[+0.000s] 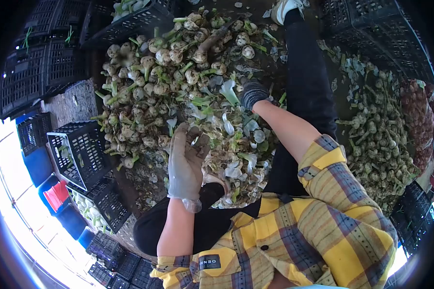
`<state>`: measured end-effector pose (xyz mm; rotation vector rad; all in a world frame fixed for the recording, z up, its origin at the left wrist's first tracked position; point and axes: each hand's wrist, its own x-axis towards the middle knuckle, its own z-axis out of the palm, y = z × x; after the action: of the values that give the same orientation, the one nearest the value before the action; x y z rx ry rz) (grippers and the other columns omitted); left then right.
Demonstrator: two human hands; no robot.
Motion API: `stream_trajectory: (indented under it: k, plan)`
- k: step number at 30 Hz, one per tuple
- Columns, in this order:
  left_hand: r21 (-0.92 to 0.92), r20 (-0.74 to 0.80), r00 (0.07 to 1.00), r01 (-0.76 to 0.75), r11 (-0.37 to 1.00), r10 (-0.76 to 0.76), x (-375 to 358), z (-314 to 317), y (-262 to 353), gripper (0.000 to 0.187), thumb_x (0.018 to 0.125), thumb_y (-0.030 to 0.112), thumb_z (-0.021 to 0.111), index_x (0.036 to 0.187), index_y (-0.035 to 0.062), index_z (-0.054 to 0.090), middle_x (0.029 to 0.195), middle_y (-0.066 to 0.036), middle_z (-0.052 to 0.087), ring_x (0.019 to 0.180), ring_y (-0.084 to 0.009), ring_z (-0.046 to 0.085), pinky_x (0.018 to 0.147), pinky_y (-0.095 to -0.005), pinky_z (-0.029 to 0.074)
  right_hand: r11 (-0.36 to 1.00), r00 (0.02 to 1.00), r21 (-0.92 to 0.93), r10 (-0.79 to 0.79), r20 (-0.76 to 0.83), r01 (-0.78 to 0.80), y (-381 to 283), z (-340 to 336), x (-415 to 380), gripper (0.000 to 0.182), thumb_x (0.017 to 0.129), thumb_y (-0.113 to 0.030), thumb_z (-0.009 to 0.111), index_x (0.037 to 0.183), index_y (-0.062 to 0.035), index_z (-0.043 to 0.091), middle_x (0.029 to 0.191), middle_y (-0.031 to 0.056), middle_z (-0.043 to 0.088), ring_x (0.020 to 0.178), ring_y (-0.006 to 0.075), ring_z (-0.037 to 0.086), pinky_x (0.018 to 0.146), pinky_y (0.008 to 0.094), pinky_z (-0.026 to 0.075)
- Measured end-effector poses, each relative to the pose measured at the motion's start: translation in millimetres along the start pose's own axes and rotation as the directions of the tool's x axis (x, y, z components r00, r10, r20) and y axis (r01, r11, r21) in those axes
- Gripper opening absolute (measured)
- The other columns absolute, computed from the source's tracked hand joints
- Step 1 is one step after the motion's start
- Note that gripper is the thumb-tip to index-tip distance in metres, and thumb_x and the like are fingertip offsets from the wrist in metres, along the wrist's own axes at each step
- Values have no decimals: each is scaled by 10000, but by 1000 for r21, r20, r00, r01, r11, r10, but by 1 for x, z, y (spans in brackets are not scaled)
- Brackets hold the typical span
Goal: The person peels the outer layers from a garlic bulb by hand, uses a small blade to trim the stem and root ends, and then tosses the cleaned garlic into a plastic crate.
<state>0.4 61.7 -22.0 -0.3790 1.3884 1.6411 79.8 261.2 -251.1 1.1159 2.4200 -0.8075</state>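
My left hand (185, 159), in a pale, dirt-stained glove, is held above the peelings with its fingers curled. A small pale bit shows between thumb and fingers, and the rest of what it may hold is hidden. Farther forward, my right hand (254, 94) wears a dark striped glove and is closed, its fingertips turned away from view. A pale green leafy skin (229, 92) stands right beside it. Ahead and to the left lies a big heap of garlic bulbs (152, 89) with cut stems. Beneath both hands spreads a pile of garlic skins (236, 166).
Black plastic crates (79, 154) stand on the left, some holding trimmed bulbs (88, 209). Another crate stack (376, 33) is at upper right. More garlic (376, 149) lies beyond my outstretched leg (311, 77), beside a red mesh sack (417, 120).
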Motion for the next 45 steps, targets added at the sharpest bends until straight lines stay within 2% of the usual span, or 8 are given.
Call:
stream_trajectory:
  k: [12,15,17,19,22,26,29,45]
  plan:
    - [63,0,995,-103,993,103,-2,-11,-27,428,901,365,474,1217,78,437,1076,-79,524,927,-175,539,820,-311,455,727,786,301,-589,-189,617,-110,-76,-171,454,773,-315,576,1097,-1,529,931,190,614,863,330,604,757,402,488]
    - [63,-160,975,-147,987,155,10,-33,-30,354,875,377,497,1087,94,500,960,-56,563,766,-145,564,670,-298,500,232,853,952,-437,286,-200,-115,-113,-190,325,842,-248,556,1087,-34,558,968,136,631,806,236,635,742,322,517]
    - [84,-232,955,-170,982,185,-4,-33,-22,325,861,385,511,1032,108,515,921,-45,576,691,-131,561,608,-291,502,-11,848,970,-488,207,-243,-100,-107,-189,319,846,-278,582,1047,-31,586,928,104,642,718,181,635,698,281,517]
    - [76,-240,946,-204,976,217,-6,-42,-21,324,857,436,487,939,125,527,791,-23,574,594,-125,542,528,-276,462,730,954,654,-295,44,196,-102,-110,-183,337,823,-315,620,996,-25,606,898,95,643,711,165,616,664,282,496]
    - [148,-281,919,-242,959,276,-20,-47,-14,363,870,477,437,907,127,525,691,-1,542,548,-123,532,488,-255,416,911,941,244,-301,-156,332,-103,-96,-188,325,787,-322,651,946,-40,630,857,81,639,702,190,603,696,319,476]
    - [95,-173,922,-335,937,347,-27,-58,-12,404,884,464,442,1041,94,488,814,-26,552,616,-122,551,546,-269,469,351,885,936,-432,175,-13,-104,-82,-188,388,724,-347,692,969,-50,642,890,123,640,803,225,607,741,324,475]
    - [94,-143,889,-426,900,436,-24,-62,-13,395,905,433,433,1097,92,492,863,-23,542,660,-114,549,556,-277,475,710,830,429,-487,-273,558,-107,-66,-179,428,756,-352,678,1032,-30,619,891,97,642,770,166,608,723,299,484]
    - [369,136,621,-755,543,772,-44,-49,-15,391,952,329,406,1104,-6,539,1077,-72,560,981,-120,481,892,-258,359,315,919,935,-394,-31,166,-161,-96,-223,287,869,-252,556,918,25,614,698,101,642,561,160,601,518,279,469]
